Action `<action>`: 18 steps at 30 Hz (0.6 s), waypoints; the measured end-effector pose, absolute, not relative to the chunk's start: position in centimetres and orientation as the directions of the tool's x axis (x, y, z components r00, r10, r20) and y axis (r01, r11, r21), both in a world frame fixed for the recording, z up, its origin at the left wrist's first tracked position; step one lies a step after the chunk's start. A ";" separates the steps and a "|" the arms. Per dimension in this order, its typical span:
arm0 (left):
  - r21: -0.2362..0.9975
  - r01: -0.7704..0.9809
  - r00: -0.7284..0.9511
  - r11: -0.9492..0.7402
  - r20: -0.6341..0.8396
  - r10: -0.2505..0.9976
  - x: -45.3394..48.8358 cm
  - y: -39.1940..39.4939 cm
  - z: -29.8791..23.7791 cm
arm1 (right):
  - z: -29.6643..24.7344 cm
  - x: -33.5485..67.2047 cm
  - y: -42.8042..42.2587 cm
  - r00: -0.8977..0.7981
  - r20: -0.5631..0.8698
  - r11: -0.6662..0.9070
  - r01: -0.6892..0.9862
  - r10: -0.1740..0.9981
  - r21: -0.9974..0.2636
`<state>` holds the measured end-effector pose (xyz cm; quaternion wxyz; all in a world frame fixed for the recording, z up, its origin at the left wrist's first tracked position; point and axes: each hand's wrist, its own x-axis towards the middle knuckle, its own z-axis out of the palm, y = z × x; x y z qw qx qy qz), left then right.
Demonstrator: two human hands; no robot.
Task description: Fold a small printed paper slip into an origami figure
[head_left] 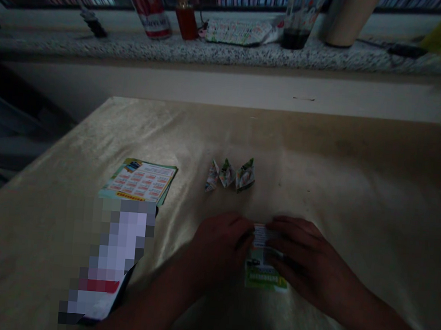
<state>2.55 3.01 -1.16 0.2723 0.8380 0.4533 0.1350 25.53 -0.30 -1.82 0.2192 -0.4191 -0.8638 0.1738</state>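
Note:
A small printed sheet of paper point(263, 275), with a green band along its near edge, lies on the table in front of me. My left hand point(224, 244) is at the sheet's left edge, its fingers curled and closed on that side. Across the right part of the sheet rests my right hand point(305, 258), with fingers stretched out and slightly apart. Both thumbs are mostly hidden. Beyond my hands stand three small folded paper pieces in a row: a left one point(212, 176), a middle one point(227, 174) and a right one point(245, 176).
A stack of printed leaflets point(143, 179) lies on the left of the table point(338, 169), above a blurred-out phone-like device point(115, 263). Along the granite sill point(236, 57) stand a red can point(151, 9), an amber bottle point(186, 20), a tissue pack point(236, 32) and a glass with dark liquid point(297, 36).

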 end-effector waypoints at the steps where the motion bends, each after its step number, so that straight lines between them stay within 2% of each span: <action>1: 0.566 0.694 0.555 -0.445 -0.028 0.831 2.6 3.0 -1.0 | -1.8 25.5 -0.3 -0.553 0.240 0.593 0.645 0.797 -0.483; 10: 0.616 0.686 0.522 -0.388 -0.045 0.852 2.0 3.3 -0.6 | -2.1 25.2 -0.3 -0.539 0.282 0.603 0.639 0.794 -0.478; 18: 0.559 0.740 0.518 -0.375 -0.117 0.848 1.2 3.4 0.1 | -2.4 25.1 -0.4 -0.542 0.296 0.614 0.629 0.786 -0.478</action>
